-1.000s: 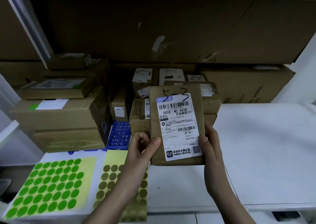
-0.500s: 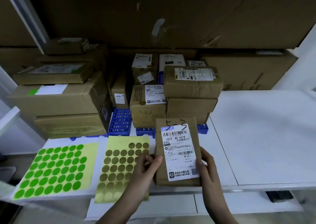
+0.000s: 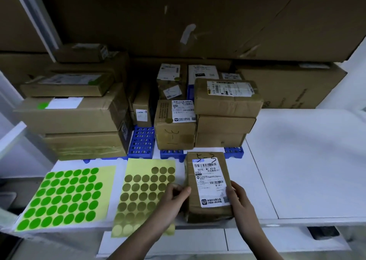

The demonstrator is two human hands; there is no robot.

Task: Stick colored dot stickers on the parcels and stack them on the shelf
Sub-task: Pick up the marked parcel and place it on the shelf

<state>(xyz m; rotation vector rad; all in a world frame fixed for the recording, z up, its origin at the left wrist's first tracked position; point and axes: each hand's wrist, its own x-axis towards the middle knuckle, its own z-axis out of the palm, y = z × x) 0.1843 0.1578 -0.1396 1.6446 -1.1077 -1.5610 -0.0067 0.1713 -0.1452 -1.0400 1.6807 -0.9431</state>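
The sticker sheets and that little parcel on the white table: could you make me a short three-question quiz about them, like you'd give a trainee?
1. True or false: both hands grip the small parcel.
2. Multiple choice: which sticker sheet lies nearest the small parcel? A) the green dot sheet B) the gold dot sheet C) a red dot sheet
3. Fill in: the left hand partly covers the ____ dot sheet.

Key
1. True: the left hand holds its left edge and the right hand its right edge, with the parcel lying on the white table.
2. B
3. gold
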